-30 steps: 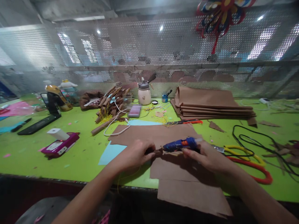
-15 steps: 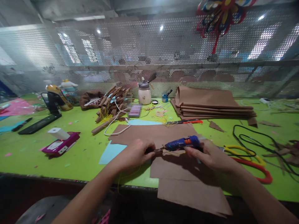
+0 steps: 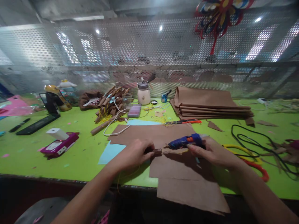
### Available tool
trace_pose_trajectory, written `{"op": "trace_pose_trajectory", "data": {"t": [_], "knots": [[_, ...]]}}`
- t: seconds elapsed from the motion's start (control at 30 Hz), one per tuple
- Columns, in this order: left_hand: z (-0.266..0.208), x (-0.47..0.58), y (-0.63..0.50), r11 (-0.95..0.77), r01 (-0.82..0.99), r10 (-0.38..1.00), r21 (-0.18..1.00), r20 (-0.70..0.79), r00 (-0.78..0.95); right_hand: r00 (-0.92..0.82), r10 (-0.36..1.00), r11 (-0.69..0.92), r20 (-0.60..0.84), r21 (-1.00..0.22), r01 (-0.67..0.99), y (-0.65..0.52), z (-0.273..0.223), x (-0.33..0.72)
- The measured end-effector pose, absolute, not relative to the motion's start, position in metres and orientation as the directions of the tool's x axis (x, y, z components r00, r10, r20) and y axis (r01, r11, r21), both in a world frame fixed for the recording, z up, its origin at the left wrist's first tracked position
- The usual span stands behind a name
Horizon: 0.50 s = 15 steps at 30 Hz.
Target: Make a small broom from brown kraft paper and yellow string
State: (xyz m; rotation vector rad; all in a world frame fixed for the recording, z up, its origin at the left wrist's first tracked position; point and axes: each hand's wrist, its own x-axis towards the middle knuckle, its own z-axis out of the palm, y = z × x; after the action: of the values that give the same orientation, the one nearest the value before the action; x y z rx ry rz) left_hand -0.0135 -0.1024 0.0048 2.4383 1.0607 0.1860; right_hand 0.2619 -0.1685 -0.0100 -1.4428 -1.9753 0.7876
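My left hand (image 3: 137, 154) is closed in a pinch on a small brown rolled paper piece (image 3: 157, 151), whose end sticks out to the right of the fingertips. Wrapped round a blue hot glue gun (image 3: 184, 141), my right hand (image 3: 212, 151) holds it sideways, nozzle facing left. The nozzle sits just above and right of the roll's end, slightly apart from it. A thin brown paper strip with yellow string (image 3: 175, 151) lies below the gun. Under both hands are brown paper sheets (image 3: 179, 171), overlapping light blue paper (image 3: 109, 155).
Large scissors (image 3: 254, 160) with yellow and red handles and a black cord (image 3: 245, 140) lie at right. Folded brown paper (image 3: 210, 102) is stacked behind. Tied brown rolls (image 3: 109, 105), a lidded bottle (image 3: 143, 95) and a magenta power strip (image 3: 62, 144) stand farther left.
The glue gun has shifted slightly right, so its nozzle is farther from the roll. My left hand stays nearly in place, still pinching the roll. The view has turned a little.
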Motion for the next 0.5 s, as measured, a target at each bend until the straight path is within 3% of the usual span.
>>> {"op": "trace_pose_trajectory", "data": {"t": [0.17, 0.3, 0.4, 0.5], "knots": [[0.003, -0.013, -0.101, -0.601, 0.652, 0.721, 0.462, -0.038, 0.692, -0.11, 0.963, 0.263, 0.248, -0.756, 0.6, -0.164, -0.008, 0.267], [0.001, -0.014, -0.1, -0.588, 0.663, 0.731, 0.465, -0.047, 0.681, 0.119, 0.919, 0.194, 0.377, -0.692, 0.696, -0.158, 0.003, 0.284], [-0.002, -0.015, -0.097, -0.605, 0.646, 0.721, 0.465, -0.024, 0.692, 0.235, 0.858, 0.034, 0.457, -0.506, 0.862, -0.149, 0.01, 0.316], [-0.006, -0.015, -0.094, -0.633, 0.63, 0.709, 0.451, 0.01, 0.706, 0.205, 0.802, -0.116, 0.562, -0.189, 0.975, -0.133, 0.01, 0.358]]}}
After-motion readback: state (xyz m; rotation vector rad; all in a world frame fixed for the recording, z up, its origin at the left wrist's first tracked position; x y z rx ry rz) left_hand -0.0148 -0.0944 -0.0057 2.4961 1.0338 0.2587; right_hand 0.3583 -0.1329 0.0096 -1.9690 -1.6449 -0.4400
